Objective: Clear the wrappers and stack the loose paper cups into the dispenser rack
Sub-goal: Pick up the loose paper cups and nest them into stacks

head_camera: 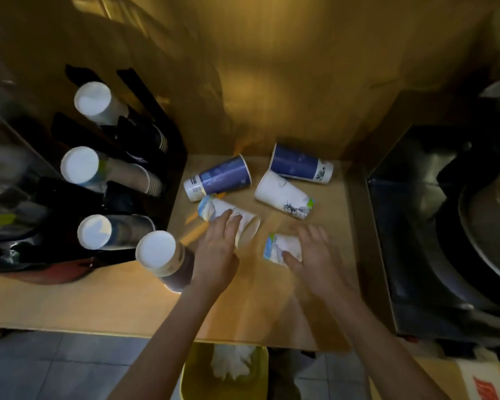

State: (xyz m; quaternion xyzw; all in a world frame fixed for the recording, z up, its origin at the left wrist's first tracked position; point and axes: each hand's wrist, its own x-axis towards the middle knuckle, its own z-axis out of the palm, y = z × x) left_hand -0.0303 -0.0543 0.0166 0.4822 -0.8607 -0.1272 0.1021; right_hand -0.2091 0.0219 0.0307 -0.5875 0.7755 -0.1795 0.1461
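Paper cups (280,194) are lying loose on the counter (98,298) beside the rack (145,157). The left hand (218,249) and right hand (315,255), fingers apart, are each settling on one cup. Hurried grabs could crush them or roll them off.

Head view, steeply down, near counter (127,298)

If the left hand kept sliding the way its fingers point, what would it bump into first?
The left hand already lies on a white cup on its side. Its fingers point up and slightly right, so the next thing is probably the blue cup lying just beyond, though blur makes the exact line uncertain.
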